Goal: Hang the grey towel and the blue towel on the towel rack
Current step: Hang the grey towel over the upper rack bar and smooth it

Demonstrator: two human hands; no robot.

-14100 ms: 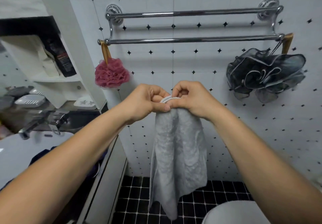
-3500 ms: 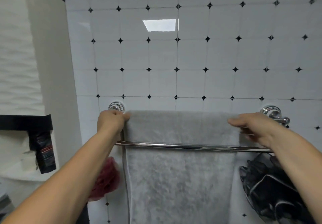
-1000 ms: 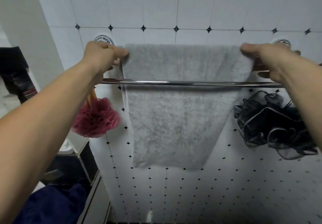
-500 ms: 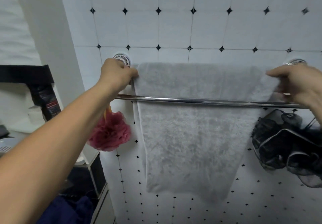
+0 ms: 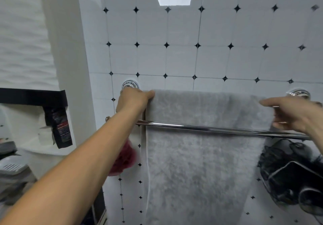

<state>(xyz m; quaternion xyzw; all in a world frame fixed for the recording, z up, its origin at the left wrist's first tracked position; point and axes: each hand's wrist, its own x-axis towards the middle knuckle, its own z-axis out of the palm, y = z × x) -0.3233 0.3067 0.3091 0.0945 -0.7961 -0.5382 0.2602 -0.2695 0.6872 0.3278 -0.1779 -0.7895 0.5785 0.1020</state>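
Observation:
The grey towel hangs spread over the rear upper bar of the chrome towel rack and drops behind the front bar. My left hand grips the towel's top left corner at the rear bar. My right hand holds the top right corner, thumb on top, fingers curled under the edge. The blue towel is not in view.
A red bath pouf hangs under the rack's left end, partly behind my left arm. A black mesh pouf hangs at the right. White shelves with a dark packet stand at the left, beside a white wall corner.
Since 14 s ago the grey towel has gone from my hands onto the rear bar and been spread wide. In the last second only the view has tilted upward; both hands stay at the corners.

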